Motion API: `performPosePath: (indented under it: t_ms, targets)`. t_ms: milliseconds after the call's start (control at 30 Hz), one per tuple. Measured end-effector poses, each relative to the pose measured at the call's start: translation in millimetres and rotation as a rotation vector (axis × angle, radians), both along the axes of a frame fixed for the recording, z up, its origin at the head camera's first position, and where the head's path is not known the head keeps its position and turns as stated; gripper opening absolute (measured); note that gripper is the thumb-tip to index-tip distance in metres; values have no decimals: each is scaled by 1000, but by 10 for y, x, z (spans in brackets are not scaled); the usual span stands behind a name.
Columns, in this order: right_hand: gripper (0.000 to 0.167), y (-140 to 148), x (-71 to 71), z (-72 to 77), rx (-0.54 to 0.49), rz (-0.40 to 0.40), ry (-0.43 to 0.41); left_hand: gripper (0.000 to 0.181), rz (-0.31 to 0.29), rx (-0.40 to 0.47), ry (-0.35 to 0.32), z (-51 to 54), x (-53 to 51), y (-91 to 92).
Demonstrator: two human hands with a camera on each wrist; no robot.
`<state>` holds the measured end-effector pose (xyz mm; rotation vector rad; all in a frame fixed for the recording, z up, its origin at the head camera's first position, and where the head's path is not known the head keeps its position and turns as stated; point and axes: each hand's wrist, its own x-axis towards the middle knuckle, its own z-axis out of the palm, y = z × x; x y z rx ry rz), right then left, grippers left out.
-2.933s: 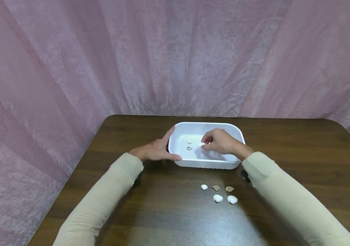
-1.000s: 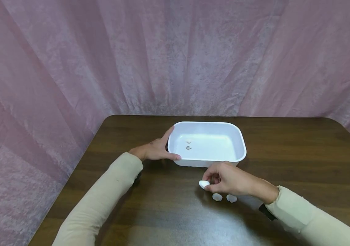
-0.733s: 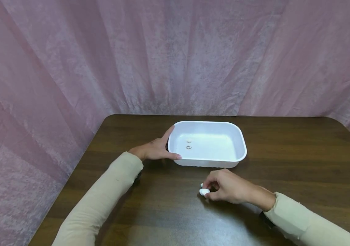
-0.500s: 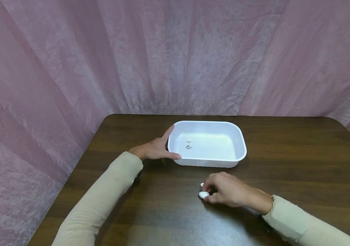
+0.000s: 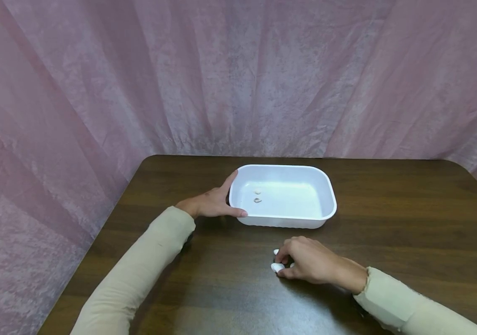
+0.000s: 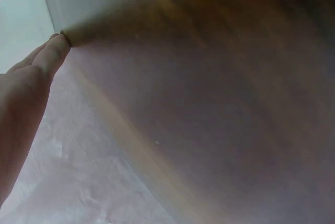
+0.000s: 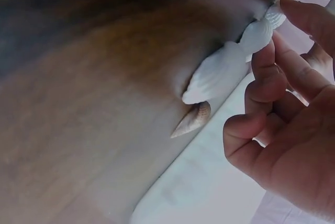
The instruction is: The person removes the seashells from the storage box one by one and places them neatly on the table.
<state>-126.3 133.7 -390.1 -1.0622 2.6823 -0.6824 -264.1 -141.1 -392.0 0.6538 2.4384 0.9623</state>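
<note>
My right hand (image 5: 311, 260) pinches a white ribbed seashell (image 5: 277, 267) between thumb and finger, low over the table in front of the tub. Just beyond its fingers lies a smaller white shell (image 5: 276, 251). In the right wrist view, further white shells (image 7: 220, 75) and a brown pointed shell (image 7: 191, 119) line up beside the pinched one; in the head view the hand hides most of these. My left hand (image 5: 213, 202) spans the left end of the white plastic tub (image 5: 286, 222), thumb against the front rim, fingers straight along its side. A small white shell (image 5: 258, 191) and a brownish shell (image 5: 258, 200) lie inside.
The brown wooden table (image 5: 410, 218) extends to both sides of the tub. A pink curtain (image 5: 238, 79) hangs behind its far edge.
From inside the tub, my right hand has moved out to the table with a white shell, then slightly nearer and lower beside the other shells. My left hand stays on the tub.
</note>
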Motion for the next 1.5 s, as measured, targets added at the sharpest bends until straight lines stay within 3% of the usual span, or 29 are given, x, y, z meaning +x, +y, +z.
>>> performPosePath:
  t_ms: [400,567,700,900,1033,1233,1500]
  targets:
    - [8,-2,5,44,1,18,9,125,3,11,4,12,12,-2]
    - [10,80,-40,227,-86,7,-8,126,4,18,-6,27,15,9]
    - [10,247,-152,419,-188,-64,-67,128,15,14,-13,58,-1,1]
    - [16,535,-392,612,-220,-186,-27,125,37,19,16,221,-83,-20]
    - [21,705,-572,676,-208,-254,9,118,52,-17,119,389,-152,3]
    - [27,896,-791,643,-211,-349,34,93,22,-19,256,530,-200,148]
    - [34,993,-1013,431,-170,-436,87,61,-63,1,267,474,-250,471]
